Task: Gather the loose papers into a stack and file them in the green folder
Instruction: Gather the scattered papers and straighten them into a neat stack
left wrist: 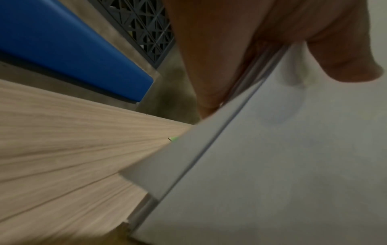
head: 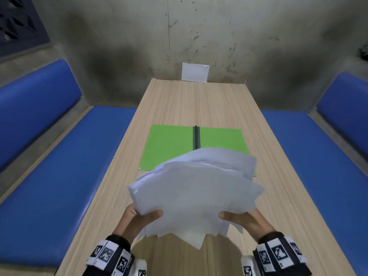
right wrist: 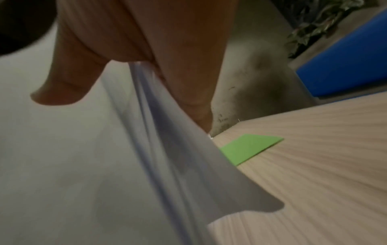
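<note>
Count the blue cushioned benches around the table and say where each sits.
2 benches in the head view: one blue bench along the table's left side, one blue bench along its right. Each has a blue backrest. More may lie outside the frame.

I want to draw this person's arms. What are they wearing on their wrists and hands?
Both hands are bare: no gloves or rings show. The left hand and the right hand each have a black wrist band wrapped around, covered with white squares printed with blocky black-and-white code patterns. The other band looks the same.

Uneven white papers (head: 196, 193) held aloft; green folder (head: 169, 148) open flat beyond
</note>
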The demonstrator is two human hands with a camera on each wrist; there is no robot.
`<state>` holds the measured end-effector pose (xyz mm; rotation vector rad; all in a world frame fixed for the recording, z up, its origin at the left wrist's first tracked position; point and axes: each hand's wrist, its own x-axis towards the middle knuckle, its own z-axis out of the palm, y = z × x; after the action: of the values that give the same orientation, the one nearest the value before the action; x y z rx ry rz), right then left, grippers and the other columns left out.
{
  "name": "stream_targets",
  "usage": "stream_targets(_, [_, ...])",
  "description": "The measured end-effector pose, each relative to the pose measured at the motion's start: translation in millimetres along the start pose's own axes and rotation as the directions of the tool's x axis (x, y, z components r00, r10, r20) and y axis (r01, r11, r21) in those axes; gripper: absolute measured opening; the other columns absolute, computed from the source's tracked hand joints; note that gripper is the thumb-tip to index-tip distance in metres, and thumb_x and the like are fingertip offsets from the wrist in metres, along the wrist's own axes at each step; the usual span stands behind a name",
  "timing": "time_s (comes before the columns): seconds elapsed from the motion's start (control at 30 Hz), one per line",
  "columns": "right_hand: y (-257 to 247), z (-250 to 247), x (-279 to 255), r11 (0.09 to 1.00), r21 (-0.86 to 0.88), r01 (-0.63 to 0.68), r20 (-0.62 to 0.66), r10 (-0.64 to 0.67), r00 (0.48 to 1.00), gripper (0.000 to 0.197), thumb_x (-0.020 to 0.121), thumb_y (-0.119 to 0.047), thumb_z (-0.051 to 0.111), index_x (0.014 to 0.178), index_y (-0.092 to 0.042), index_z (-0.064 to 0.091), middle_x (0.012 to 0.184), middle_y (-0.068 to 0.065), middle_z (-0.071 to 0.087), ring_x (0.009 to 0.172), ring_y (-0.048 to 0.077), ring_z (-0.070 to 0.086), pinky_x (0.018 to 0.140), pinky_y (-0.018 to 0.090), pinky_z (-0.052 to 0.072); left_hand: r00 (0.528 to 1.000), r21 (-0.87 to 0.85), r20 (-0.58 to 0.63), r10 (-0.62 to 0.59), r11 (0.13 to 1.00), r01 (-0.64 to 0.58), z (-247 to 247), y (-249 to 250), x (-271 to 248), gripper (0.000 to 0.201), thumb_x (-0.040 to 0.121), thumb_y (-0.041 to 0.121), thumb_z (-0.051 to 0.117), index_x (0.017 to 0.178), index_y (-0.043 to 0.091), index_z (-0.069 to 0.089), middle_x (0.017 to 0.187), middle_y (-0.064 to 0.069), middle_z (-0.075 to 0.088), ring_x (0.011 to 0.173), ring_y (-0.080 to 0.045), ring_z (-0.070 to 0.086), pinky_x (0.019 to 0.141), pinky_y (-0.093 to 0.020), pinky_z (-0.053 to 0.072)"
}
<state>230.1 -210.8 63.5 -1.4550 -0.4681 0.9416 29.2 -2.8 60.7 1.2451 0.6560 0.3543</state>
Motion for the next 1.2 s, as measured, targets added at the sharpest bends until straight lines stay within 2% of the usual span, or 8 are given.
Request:
stream_targets(0.23, [8.3,5.8,6.7,0.999,0.049,0.006,-0.029,-0.005,1.000,0.032,0.060,-0.011,0.080,0.091,-0.013,0.073,0.095,0.012,0.074,0.092,0.027,0.070,0.079,0.037,0.056,1.000,0.054,0.006,0.009,0.999,-0.009,7.4,6.5,2.2,0.050,0.048,0.026,0.082,0.095,0.022,0.068,0.097,-0.007,0.074,0.089,-0.023,0.070,0.071,-0.032,0.054])
stream_targets(0.33, [11.1,12.8,12.0,1.000,0.007,0.017,-0.098,-0.016,0.995,0.051,0.058,-0.013,0.083,0.106,-0.013,0.064,0.101,0.011,0.073,0.096,0.026,0.069,0.085,0.043,0.055,0.998,0.066,-0.065,-0.021,0.997,0.026,13.3,4.8,4.5,0.035,0.057,0.024,0.077,0.090,0.018,0.070,0.095,-0.013,0.074,0.092,-0.030,0.068,0.076,-0.041,0.055])
stream_targets(0.47, [3.9,16.5,11.6,0.996,-0.069,0.064,-0.168,-0.075,0.983,0.037,0.070,0.000,0.074,0.100,-0.019,0.064,0.089,0.000,0.076,0.086,0.015,0.070,0.079,0.031,0.055,0.992,0.062,-0.126,0.022,0.998,-0.014,20.1,11.4,1.5,0.045,0.053,0.031,0.077,0.092,0.011,0.071,0.097,-0.022,0.071,0.096,-0.040,0.065,0.081,-0.045,0.053])
stream_targets(0.6, [-31.5,18.9,2.2,0.973,-0.113,0.203,-0.169,-0.220,0.961,0.027,0.074,0.005,0.069,0.083,-0.021,0.066,0.070,-0.014,0.075,0.066,-0.001,0.068,0.058,0.014,0.053,0.980,0.001,-0.140,0.143,0.989,-0.145,18.2,28.1,-1.7,0.031,0.067,0.009,0.077,0.094,0.023,0.068,0.085,0.004,0.077,0.086,-0.016,0.070,0.066,-0.029,0.055])
stream_targets(0.7, [-45.1,18.3,-0.1,0.949,-0.101,0.298,-0.167,-0.311,0.936,0.031,0.072,0.007,0.070,0.080,-0.023,0.064,0.066,-0.019,0.072,0.061,-0.006,0.065,0.054,0.010,0.050,0.971,0.003,-0.112,0.212,0.977,-0.213,15.6,34.9,-2.8,0.043,0.063,0.019,0.082,0.097,0.037,0.062,0.086,0.016,0.074,0.078,-0.001,0.069,0.062,-0.020,0.052])
stream_targets(0.87, [-29.9,15.6,1.0,0.964,-0.085,0.251,-0.147,-0.261,0.954,0.036,0.063,-0.006,0.079,0.096,-0.011,0.067,0.087,-0.002,0.077,0.083,0.012,0.071,0.066,0.020,0.054,0.982,0.087,-0.064,0.179,0.981,-0.173,9.0,21.5,4.6,0.069,0.032,0.048,0.088,0.095,0.025,0.071,0.100,-0.008,0.074,0.092,-0.019,0.069,0.081,-0.041,0.055])
stream_targets(1.0, [-17.3,7.2,7.3,0.968,-0.062,0.244,-0.188,-0.252,0.949,0.082,0.038,-0.043,0.089,0.108,-0.008,0.063,0.101,0.009,0.073,0.093,0.020,0.069,0.073,0.031,0.057,0.986,0.153,-0.064,0.151,0.978,-0.140,8.9,11.5,12.0,0.046,0.048,0.036,0.083,0.088,0.018,0.070,0.084,0.004,0.076,0.083,-0.012,0.068,0.065,-0.020,0.055])
stream_targets(1.2, [-8.2,-2.4,16.6,0.977,-0.040,0.209,-0.217,-0.213,0.953,0.056,0.054,-0.020,0.086,0.104,-0.009,0.063,0.096,0.007,0.075,0.087,0.018,0.070,0.064,0.023,0.055,0.982,0.179,0.009,0.186,0.966,-0.185,19.6,21.3,9.3,0.048,0.054,0.032,0.078,0.100,0.027,0.064,0.086,0.014,0.075,0.078,0.000,0.069,0.062,-0.014,0.052])
